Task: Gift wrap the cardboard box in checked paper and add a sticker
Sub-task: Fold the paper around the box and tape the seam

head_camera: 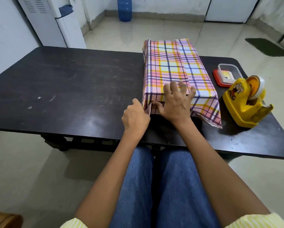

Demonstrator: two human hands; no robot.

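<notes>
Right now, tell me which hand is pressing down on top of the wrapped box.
The right hand, fingers spread flat on the top face of the checked paper. The left hand only pinches the paper at the near left corner.

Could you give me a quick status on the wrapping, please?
Left hand pinches paper flap; right hand presses wrapped box. Near end unsealed. Nothing in the way.
</notes>
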